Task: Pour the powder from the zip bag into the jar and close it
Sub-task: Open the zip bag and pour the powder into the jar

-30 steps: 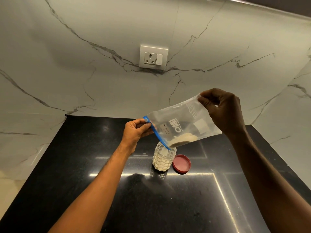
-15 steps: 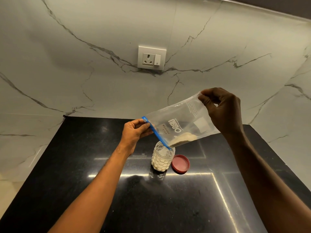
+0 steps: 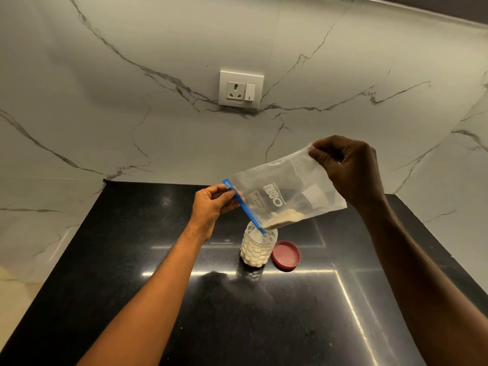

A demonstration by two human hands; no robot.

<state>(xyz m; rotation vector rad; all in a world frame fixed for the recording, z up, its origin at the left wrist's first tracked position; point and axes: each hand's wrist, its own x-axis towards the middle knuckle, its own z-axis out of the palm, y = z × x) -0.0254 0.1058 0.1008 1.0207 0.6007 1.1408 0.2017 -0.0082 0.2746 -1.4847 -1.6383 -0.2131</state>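
Powder (image 3: 280, 222) is sliding out of a clear zip bag (image 3: 287, 192) into an open jar (image 3: 258, 247) on a black counter (image 3: 132, 260). Going left to right: the left hand (image 3: 214, 204) pinches the upper end of the bag's blue zip strip (image 3: 244, 207) between thumb and curled fingers. From that grip the strip slants down and to the right, and its lower end sits at the jar's mouth. The jar stands upright below and just right of the left hand, already mostly full of pale powder. A small heap of powder lies in the bag's lowest corner, right above the jar. A red lid (image 3: 286, 255) lies flat on the counter, just right of the jar. Farthest right, the right hand (image 3: 351, 173) pinches the bag's closed bottom end, raised well above the left grip, so the bag tilts down toward the jar.

To finish this pour well, it seems best to keep the low corner of the opening over the jar, raise the right-hand end gently, and shake lightly so the last powder falls inside. The lid goes on afterward.
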